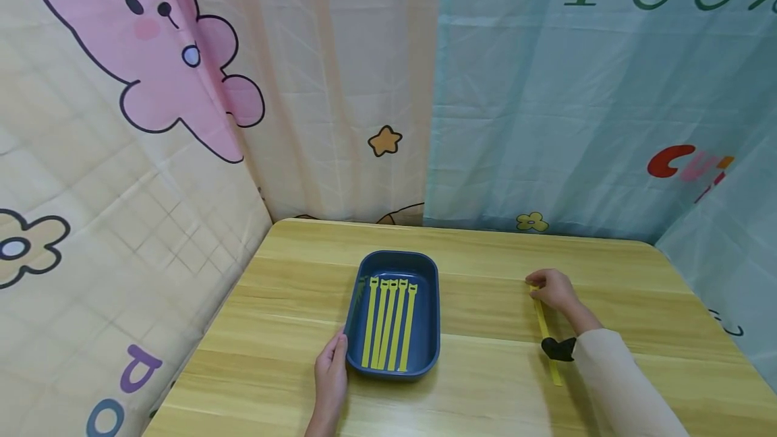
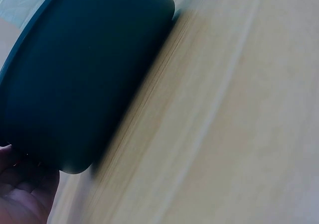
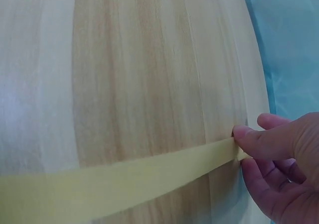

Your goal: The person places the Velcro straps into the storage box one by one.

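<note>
My right hand (image 1: 554, 290) pinches the far end of a yellow hook-and-loop cable tie (image 1: 540, 319) between thumb and fingertips, over the right part of the table. In the right wrist view the tie (image 3: 124, 181) runs as a flat band from the fingertips (image 3: 244, 133) to the left edge. On the left, my left hand (image 1: 330, 373) holds the near left corner of a dark blue tray (image 1: 425, 356), thumb at its rim. Several yellow cable ties (image 1: 388, 322) lie side by side lengthwise in the tray, slotted heads at the far end. The left wrist view shows the tray's outer wall (image 2: 84, 69).
The wooden table (image 1: 485, 369) carries the tray near its middle. Behind it hang printed curtains (image 1: 546, 86), and another patterned cloth (image 1: 152, 221) borders the left side. A black wrist strap piece (image 1: 558, 349) overlaps the held tie in the head view.
</note>
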### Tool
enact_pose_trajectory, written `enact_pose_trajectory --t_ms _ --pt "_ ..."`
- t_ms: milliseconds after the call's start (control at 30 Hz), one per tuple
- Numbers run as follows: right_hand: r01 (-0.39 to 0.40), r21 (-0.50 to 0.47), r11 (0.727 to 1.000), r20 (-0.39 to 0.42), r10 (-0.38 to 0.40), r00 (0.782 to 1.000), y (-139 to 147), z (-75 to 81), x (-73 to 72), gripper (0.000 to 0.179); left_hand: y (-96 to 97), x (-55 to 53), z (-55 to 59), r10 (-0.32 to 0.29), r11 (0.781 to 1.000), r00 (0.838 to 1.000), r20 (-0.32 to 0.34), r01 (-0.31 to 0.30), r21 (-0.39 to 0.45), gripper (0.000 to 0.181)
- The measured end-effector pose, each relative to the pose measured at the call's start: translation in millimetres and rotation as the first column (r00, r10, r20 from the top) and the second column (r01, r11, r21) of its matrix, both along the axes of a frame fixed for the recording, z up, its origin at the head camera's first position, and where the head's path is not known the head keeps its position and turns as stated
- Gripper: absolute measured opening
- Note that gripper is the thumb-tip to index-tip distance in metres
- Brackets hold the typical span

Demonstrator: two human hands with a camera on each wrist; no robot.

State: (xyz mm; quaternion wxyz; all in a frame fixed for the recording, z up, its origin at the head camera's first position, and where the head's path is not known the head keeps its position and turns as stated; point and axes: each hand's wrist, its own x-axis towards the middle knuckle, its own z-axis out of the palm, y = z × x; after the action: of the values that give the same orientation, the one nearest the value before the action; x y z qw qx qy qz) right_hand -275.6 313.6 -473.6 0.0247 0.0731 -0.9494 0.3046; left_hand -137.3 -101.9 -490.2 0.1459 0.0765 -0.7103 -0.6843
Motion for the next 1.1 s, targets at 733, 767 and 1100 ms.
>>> enact_pose_trajectory --t_ms 733,767,1100 --pt "-0.027 -0.141 0.990 -0.032 0.023 0.999 19 -9.4 -0.5 0.016 2.1 -3.5 -4.3 0.027 0.999 0.999 -0.023 -0.028 -0.027 0.038" --pt "-0.029 -0.144 0.989 -0.032 0.025 0.999 20 -7.8 -0.3 0.016 2.3 -3.3 -4.2 0.032 0.999 0.999 -0.026 -0.032 -0.030 0.038" --pt "0.039 -0.086 0.996 -0.060 -0.044 0.997 18 33.5 7.6 0.021 0.8 -2.2 -3.1 0.037 0.999 0.999 -0.008 -0.037 -0.021 0.037"
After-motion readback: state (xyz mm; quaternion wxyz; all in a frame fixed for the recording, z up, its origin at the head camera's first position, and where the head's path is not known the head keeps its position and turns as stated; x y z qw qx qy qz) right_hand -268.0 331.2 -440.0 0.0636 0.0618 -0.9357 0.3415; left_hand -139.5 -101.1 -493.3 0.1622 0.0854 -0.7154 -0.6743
